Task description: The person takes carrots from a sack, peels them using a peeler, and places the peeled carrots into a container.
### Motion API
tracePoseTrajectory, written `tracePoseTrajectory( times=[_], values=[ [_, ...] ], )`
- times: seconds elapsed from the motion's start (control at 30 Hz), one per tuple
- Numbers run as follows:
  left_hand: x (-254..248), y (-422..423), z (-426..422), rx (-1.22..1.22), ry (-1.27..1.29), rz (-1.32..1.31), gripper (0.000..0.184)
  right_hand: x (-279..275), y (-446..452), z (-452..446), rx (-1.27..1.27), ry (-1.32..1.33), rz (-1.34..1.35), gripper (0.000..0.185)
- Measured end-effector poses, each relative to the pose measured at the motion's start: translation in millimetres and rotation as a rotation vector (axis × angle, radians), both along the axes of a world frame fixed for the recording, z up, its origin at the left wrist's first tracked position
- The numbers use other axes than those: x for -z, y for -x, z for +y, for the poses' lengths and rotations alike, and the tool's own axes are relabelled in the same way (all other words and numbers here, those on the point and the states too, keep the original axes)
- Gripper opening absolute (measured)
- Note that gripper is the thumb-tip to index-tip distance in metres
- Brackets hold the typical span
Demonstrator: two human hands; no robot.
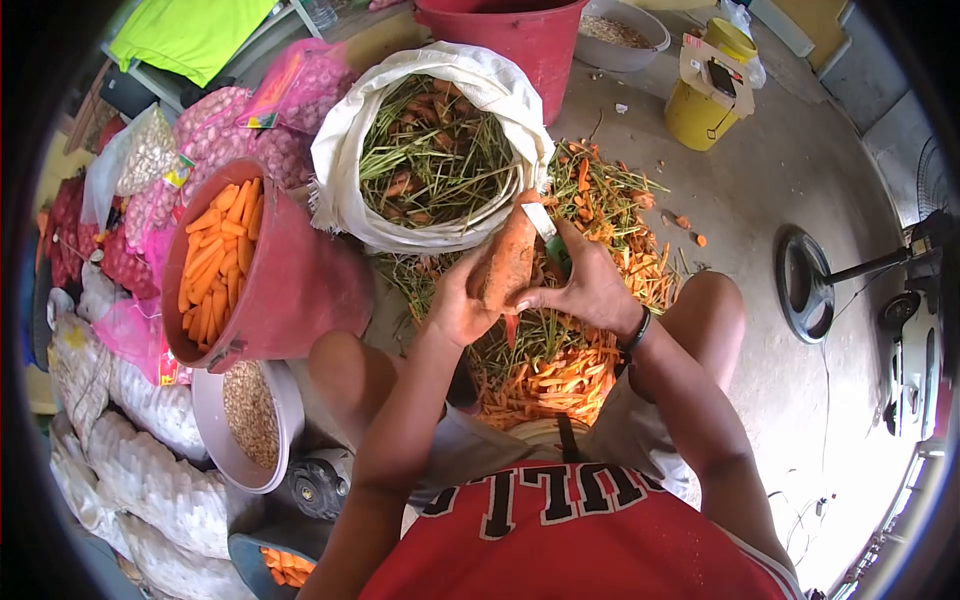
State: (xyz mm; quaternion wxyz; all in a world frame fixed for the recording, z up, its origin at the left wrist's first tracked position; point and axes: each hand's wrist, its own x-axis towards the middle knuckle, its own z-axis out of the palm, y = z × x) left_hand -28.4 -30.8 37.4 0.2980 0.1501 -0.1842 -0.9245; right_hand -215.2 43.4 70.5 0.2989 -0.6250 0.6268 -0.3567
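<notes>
A large unpeeled carrot point(509, 262), its skin rough and earthy, is gripped in my left hand point(465, 300) above the heap of scraps. My right hand point(597, 285), with a dark band at the wrist, is closed around a knife point(541, 221). The knife's flat pale blade lies against the carrot's upper end, and a bit of green handle shows between thumb and fingers. My right thumb touches the carrot's lower part. Just beyond my hands stands an open white sack point(335, 150) of carrots with green stalks.
Carrot peelings point(560, 385) and stalks cover the floor between my knees. To the left, a tilted red bucket point(310, 290) holds peeled carrots, beside a basin point(283, 400). Another red tub point(500, 35) and a yellow bucket point(695, 118) stand behind. A round black stand base point(805, 285) is at right.
</notes>
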Motion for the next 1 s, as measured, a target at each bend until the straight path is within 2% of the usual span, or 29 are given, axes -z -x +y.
tracePoseTrajectory(
  times=[0.07, 0.2, 0.27, 0.4, 0.5, 0.57, 0.63, 0.8, 1.0],
  values=[
    [8, -2, 0, 0.05, 0.049, 0.087, 0.043, 2, -1, 0, -0.013, 0.034, 0.011, 0.102],
    [6, -2, 1, 0.036, 0.096, 0.042, 0.042, 16, -7, 1, -0.069, 0.174, 0.106, 0.102],
    [5, 1, 2, -0.05, 0.061, -0.06, 0.041, 16, -7, 3, -0.085, 0.064, 0.066, 0.1],
    [8, 2, 0, -0.07, 0.088, -0.07, 0.04, 13, -10, 7, -0.12, -0.067, 0.09, 0.093],
    [2, 6, 2, -0.116, 0.083, -0.151, 0.04, 12, -13, 9, -0.132, 0.01, 0.074, 0.08],
    [3, 7, 0, -0.128, 0.074, -0.178, 0.042, 8, -14, 9, -0.141, -0.031, 0.136, 0.073],
    [6, 4, -1, -0.077, 0.113, -0.111, 0.043, 9, -15, 10, -0.146, -0.023, 0.163, 0.067],
    [4, 4, -1, -0.092, 0.108, -0.14, 0.044, 15, -19, 11, -0.141, 0.078, 0.183, 0.059],
    [8, 6, -3, -0.137, 0.035, -0.138, 0.041, 18, -21, 14, -0.123, 0.026, 0.225, 0.055]
  ],
)
